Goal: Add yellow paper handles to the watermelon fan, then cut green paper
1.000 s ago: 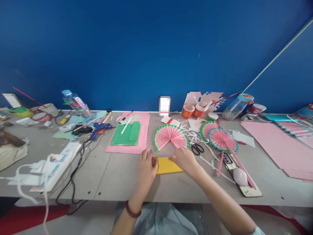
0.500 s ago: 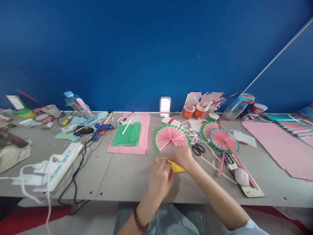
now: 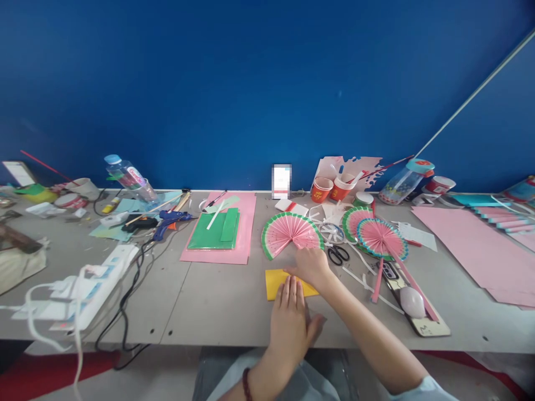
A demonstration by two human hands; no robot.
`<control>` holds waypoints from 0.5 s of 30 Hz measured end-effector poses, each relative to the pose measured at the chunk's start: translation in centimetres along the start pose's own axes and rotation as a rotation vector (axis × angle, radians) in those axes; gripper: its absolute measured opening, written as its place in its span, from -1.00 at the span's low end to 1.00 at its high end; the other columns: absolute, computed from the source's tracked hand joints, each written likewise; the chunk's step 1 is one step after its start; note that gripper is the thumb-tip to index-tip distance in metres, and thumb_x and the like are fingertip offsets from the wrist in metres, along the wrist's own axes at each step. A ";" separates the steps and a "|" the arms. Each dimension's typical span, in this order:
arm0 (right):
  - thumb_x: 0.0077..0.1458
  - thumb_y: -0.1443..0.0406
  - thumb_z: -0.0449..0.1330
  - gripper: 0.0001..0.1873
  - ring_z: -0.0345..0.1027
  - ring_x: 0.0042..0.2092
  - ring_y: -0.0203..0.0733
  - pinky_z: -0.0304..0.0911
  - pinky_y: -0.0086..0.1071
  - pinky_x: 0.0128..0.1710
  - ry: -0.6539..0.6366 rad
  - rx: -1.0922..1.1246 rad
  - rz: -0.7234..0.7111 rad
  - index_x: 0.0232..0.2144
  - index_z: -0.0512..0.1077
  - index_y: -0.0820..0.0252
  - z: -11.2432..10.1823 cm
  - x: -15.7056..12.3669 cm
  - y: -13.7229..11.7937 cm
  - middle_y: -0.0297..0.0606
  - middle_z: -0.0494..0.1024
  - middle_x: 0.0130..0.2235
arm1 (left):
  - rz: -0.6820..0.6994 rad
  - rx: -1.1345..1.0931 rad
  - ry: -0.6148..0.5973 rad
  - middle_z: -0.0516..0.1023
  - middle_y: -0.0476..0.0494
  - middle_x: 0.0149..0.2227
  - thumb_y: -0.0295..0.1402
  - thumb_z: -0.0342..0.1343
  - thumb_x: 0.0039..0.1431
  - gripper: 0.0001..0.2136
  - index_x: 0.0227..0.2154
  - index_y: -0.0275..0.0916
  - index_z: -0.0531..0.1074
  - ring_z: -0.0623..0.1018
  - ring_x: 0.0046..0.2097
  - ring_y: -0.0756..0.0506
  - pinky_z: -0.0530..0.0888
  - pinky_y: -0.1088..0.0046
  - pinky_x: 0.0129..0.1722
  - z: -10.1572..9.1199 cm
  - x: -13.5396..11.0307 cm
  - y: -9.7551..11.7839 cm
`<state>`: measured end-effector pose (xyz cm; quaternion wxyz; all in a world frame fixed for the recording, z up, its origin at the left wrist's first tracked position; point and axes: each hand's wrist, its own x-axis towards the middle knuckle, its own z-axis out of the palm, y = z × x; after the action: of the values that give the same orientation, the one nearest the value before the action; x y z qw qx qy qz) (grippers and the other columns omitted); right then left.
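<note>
Yellow paper (image 3: 273, 283): lay flat on the desk (image 3: 225, 312), in front of the fan (image 3: 291, 225).
Left hand (image 3: 288, 320): was open, fingers straight on the paper, maybe to press it flat.
Right hand (image 3: 312, 266): touched the paper, perhaps to stop slipping; I couldn't tell its grip.
Scissors (image 3: 338, 255): lay near, likely for easy reach.

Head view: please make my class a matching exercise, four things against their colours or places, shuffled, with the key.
Things
1. Paper under the left hand
2. Scissors
3. Glue gun
4. Two cups

Colours or places
A. Blue, left of the green pack
B. Red
C. Yellow
D. Black-handled

Pairs: 1-C, 2-D, 3-A, 4-B
</note>
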<state>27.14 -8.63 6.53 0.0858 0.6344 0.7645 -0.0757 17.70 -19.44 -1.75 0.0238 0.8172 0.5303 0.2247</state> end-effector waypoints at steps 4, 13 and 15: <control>0.01 0.00 0.18 -0.55 0.47 -0.21 0.04 0.32 -0.28 -0.26 0.004 -0.004 0.029 -0.30 0.54 0.29 0.2 -0.1 0.0 0.05 0.57 -0.29 | -0.001 -0.011 -0.067 0.18 -0.41 0.23 0.03 -0.06 0.13 -0.28 0.20 -0.46 0.11 0.16 0.26 -0.30 0.25 0.09 0.18 -0.2 -0.9 0.2; -0.01 -0.01 0.19 -0.53 0.48 -0.24 0.03 0.29 -0.30 -0.31 -0.015 0.016 0.035 -0.38 0.54 0.33 0.1 -0.2 0.1 0.07 0.57 -0.30 | 0.037 -0.075 -0.178 0.04 -0.34 0.29 0.19 -0.04 0.00 -0.18 0.24 -0.24 0.07 0.02 0.30 -0.38 0.13 -0.07 0.18 -1.0 -1.4 -0.2; -0.01 -0.03 0.18 -0.51 0.47 -0.25 0.03 0.29 -0.30 -0.32 -0.015 0.021 0.043 -0.38 0.54 0.34 0.2 -0.3 0.2 0.07 0.57 -0.30 | 0.032 -0.088 -0.186 0.02 -0.31 0.30 0.20 -0.02 -0.03 -0.18 0.24 -0.17 0.07 0.02 0.29 -0.41 0.13 -0.12 0.16 -1.1 -1.3 -0.2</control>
<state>27.37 -8.94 6.37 0.0864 0.6508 0.7493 -0.0866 16.64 -20.78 -1.23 0.1050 0.8411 0.5023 0.1711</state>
